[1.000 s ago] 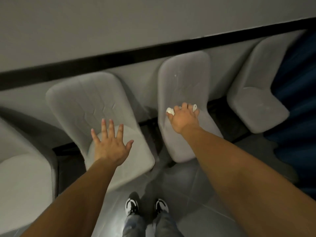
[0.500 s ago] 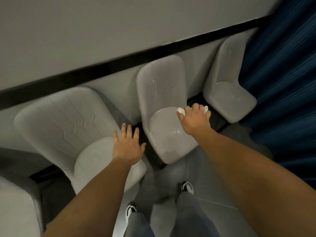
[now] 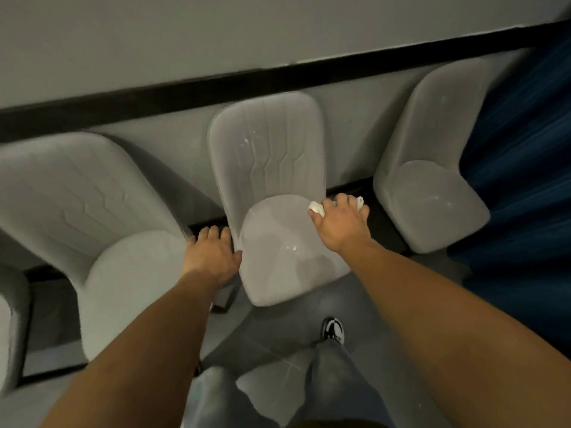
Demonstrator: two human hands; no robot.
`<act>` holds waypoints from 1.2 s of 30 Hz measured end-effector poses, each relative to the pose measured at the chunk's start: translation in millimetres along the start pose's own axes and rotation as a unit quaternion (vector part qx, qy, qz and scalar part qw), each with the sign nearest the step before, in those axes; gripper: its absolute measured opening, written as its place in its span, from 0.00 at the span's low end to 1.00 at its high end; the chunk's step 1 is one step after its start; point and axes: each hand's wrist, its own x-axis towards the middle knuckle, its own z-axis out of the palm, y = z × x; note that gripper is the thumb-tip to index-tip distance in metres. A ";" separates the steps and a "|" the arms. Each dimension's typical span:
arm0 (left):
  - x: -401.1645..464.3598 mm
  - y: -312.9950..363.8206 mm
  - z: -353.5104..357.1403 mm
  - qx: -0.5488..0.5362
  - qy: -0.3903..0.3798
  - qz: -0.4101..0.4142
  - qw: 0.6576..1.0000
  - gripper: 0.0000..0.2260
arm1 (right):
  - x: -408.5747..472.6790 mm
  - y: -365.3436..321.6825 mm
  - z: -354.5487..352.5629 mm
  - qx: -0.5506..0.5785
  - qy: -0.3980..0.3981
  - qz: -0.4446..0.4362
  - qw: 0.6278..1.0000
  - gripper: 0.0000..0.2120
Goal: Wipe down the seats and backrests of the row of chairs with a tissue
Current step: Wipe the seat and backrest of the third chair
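A row of pale grey padded chairs stands against the wall. The middle chair (image 3: 272, 168) faces me, with a few white specks on its backrest and a damp patch on its seat. My right hand (image 3: 341, 225) grips a crumpled white tissue (image 3: 316, 207) at the seat's right rear edge; tissue shows at both sides of the fist. My left hand (image 3: 211, 256) hovers with fingers straight in the gap at the seat's left edge, holding nothing. The left chair (image 3: 92, 211) and the right chair (image 3: 432, 180) flank the middle one.
A dark band (image 3: 278, 75) runs along the grey wall behind the chairs. A blue curtain (image 3: 525, 180) hangs close by the right chair. My legs and one shoe (image 3: 333, 330) stand on the grey tiled floor in front of the middle chair.
The view has shifted right, bringing the middle chair to the centre. My right hand stays with the tissue at the seat's right rear. My left hand left the left chair for the gap beside the middle seat.
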 end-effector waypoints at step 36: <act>39.8 108.6 193.9 -0.103 -0.001 -0.235 0.967 0.35 | 99.2 83.5 179.3 -0.016 0.001 -0.202 0.979 0.22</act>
